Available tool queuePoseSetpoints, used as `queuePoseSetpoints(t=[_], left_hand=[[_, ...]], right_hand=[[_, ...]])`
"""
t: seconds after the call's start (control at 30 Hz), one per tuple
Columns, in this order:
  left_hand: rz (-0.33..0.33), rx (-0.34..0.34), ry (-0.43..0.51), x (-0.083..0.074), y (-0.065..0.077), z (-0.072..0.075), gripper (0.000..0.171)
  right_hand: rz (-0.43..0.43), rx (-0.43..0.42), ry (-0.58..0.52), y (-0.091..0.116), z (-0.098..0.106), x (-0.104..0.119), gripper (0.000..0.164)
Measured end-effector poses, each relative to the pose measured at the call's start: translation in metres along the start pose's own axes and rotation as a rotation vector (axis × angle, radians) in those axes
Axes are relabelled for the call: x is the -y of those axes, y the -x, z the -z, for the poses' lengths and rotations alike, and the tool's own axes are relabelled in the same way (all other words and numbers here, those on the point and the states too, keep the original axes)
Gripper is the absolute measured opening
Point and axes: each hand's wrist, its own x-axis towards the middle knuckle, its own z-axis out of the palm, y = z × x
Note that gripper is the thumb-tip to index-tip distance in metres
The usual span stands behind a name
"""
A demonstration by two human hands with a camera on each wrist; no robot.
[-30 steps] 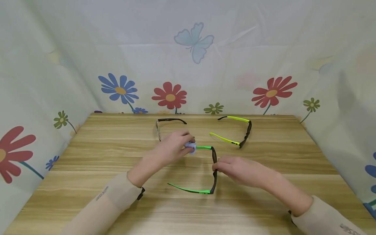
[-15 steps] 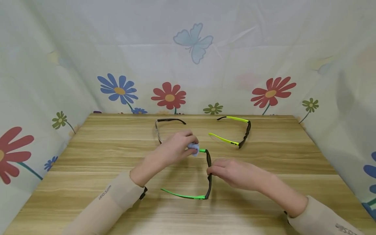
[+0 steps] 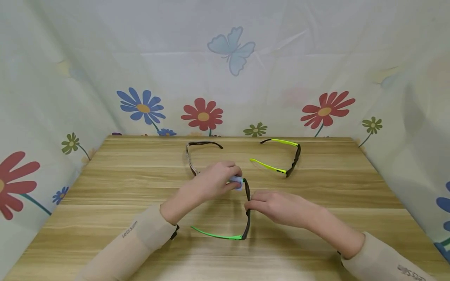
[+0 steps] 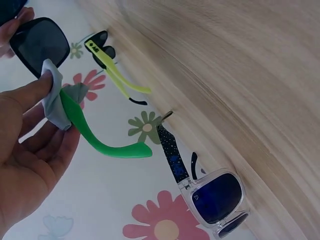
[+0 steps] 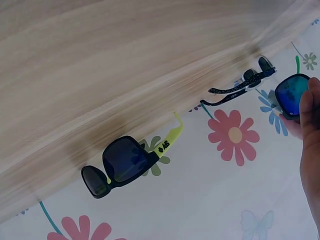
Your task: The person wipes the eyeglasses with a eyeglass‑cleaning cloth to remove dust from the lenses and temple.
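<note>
From the left wrist, a person's left hand [image 4: 25, 172] grasps a soft, crumpled, pale blue-grey cloth [image 4: 55, 107], folded by thumb and fingers round a curved bright-green temple [image 4: 102, 143] of black-fronted sunglasses [image 4: 42, 45]. The cloth sits near the front end, leaving the far end of the temple bare; rubbing here would seem best done lightly, along the temple's length, without bending it outward. The right wrist view catches the right hand [image 5: 311, 140] at its edge, gripping the same sunglasses by the front, beside a mirrored blue-green lens [image 5: 287, 97]; the exact fingertip contact is partly cut off. A firm, still hold there, with fingers off the lens, looks like the support this work calls for. From the head, the sunglasses are between the two hands over a pale wood-grained table [image 3: 123, 187], the right fingertips pinching the middle of the front and the nearer green temple unfolded and free. Farther back rest transparent-framed sunglasses with dark temples [image 3: 188, 154], left, and black-fronted sunglasses with neon-yellow temples [image 3: 294, 159], right, both unfolded. White fabric drapes [image 3: 168, 58], printed with blue, red and green flowers and a pale-blue butterfly [image 3: 233, 50], enclose the table behind and on both sides; beige sleeves [image 3: 140, 230] reach in from the near edge.
</note>
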Motion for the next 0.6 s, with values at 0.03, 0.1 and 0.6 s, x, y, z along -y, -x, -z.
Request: queuePoseSetpoints(t=[0.03, 0.1, 0.6], left_hand=[[0.001, 0.0, 0.002, 0.0002, -0.0001, -0.0007, 0.017], [0.003, 0.002, 0.009, 0.0008, -0.0002, -0.0019, 0.015], [0.047, 0.052, 0.024, 0.0058, -0.0012, -0.0024, 0.011]], right_hand=[[-0.004, 0.005, 0.005, 0.0002, 0.0002, 0.0004, 0.038], [-0.009, 0.014, 0.015, 0.0004, 0.001, 0.001, 0.038], [-0.011, 0.029, 0.077, 0.0026, 0.0053, -0.0005, 0.042]])
